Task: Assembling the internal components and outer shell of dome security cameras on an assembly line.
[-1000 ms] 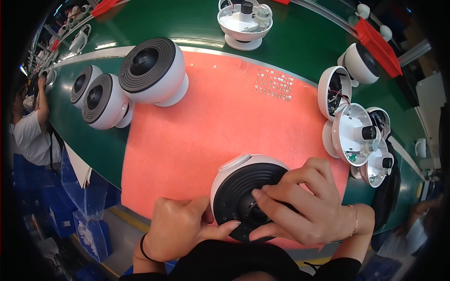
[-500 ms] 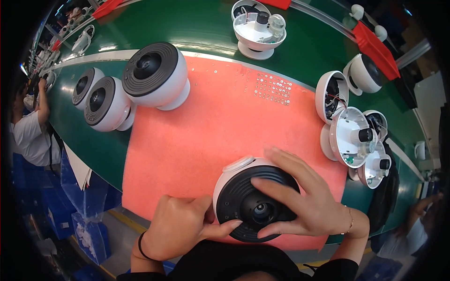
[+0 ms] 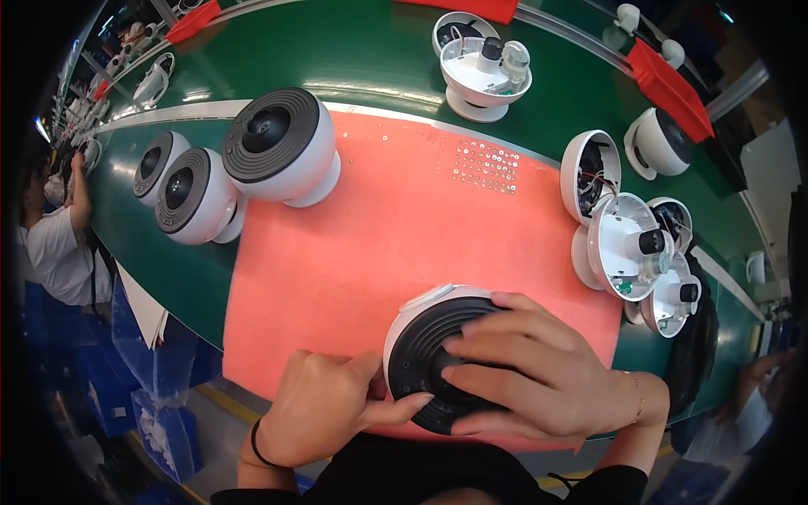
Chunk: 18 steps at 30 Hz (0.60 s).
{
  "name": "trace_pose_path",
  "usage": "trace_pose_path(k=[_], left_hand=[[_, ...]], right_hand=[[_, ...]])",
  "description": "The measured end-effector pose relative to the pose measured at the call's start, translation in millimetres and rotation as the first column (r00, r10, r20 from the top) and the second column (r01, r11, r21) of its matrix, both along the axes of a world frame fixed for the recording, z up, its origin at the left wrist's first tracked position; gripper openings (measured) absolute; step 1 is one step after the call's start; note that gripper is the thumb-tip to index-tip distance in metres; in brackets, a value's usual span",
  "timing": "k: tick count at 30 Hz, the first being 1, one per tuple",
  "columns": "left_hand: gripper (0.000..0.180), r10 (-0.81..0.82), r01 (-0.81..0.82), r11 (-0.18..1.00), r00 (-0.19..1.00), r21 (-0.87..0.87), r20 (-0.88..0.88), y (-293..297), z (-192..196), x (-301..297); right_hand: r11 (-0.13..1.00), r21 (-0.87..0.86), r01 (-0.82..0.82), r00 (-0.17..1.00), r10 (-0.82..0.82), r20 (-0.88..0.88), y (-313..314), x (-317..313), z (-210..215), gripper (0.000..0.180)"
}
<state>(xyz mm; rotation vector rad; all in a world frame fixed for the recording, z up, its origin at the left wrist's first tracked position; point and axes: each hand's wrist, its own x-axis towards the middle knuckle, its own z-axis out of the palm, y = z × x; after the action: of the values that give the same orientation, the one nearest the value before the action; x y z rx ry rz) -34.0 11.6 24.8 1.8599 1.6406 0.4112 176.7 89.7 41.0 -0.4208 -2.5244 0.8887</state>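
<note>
A white globe-shaped projector (image 3: 418, 343) with a black ridged face rests at the mat's near edge, face up. My left hand (image 3: 320, 404) grips its left side, thumb on the black rim and fingers curled against the white shell. Across the right part of the face lies my right hand (image 3: 539, 366), fingers bent over the centre and thumb low on the face. That hand covers most of the central lens, and its fingers are slightly blurred. Beneath the projector is a pink foam mat (image 3: 353, 269).
Similar finished-looking projectors (image 3: 273, 139) stand at the left. Opened units (image 3: 627, 244) with exposed insides crowd the right; another opened unit (image 3: 486, 76) stands beyond the mat. Small screws (image 3: 488, 167) lie in rows on the mat. Red bins (image 3: 669, 93) line the far side. A person (image 3: 63, 244) sits at left.
My right hand has shifted in over the projector's face, its fingers drawing closer together and covering the lens that showed before. My left hand keeps its hold. The view has shifted slightly.
</note>
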Motion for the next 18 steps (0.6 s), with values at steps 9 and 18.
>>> trace_pose_path(k=[9,18], left_hand=[[0.046,-0.024,0.024,0.999,1.000,0.034,0.001,6,-3,-4],[0.069,0.298,0.093,0.876,0.667,-0.474,0.682,2,-10,0]], right_hand=[[0.961,-0.245,-0.126,0.991,0.132,0.011,6,2,-1,0.031],[0.526,-0.797,0.296,0.955,-0.181,0.235,1,16,-8,0.056]])
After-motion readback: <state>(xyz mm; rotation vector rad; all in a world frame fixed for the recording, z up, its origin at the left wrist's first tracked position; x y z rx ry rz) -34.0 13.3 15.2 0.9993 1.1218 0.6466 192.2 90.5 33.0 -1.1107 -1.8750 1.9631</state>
